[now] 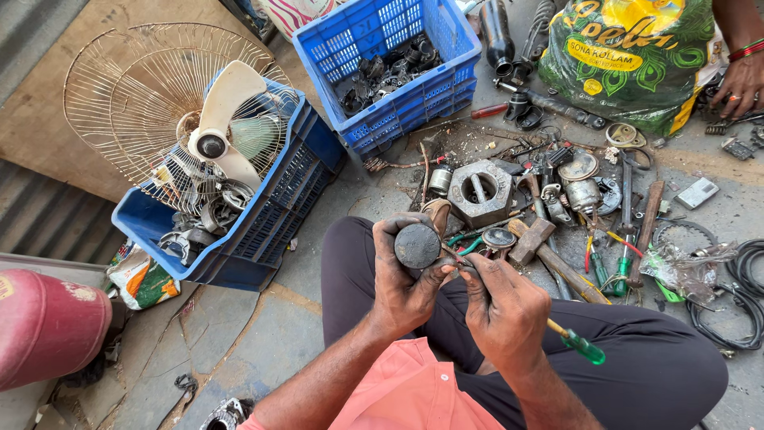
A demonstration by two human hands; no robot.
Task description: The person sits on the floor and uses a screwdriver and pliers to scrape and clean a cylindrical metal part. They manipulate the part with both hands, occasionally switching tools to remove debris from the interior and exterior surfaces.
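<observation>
My left hand [404,279] grips a dark, greasy round metal part [417,246], its flat end facing up, above my lap. My right hand [503,306] holds a screwdriver with a green translucent handle [583,347]; its handle sticks out to the right behind the hand, and its shaft points left toward the round part, the tip hidden by my fingers. Both hands hover over my crossed legs in dark trousers.
Scattered tools lie ahead on the ground: a hammer [541,243], a large hex nut block [480,191], pliers, screwdrivers, black cables [736,299]. Two blue crates [398,87] hold parts; one carries a fan and wire guard [171,111]. Another person's hand [740,80] rests by a green sack.
</observation>
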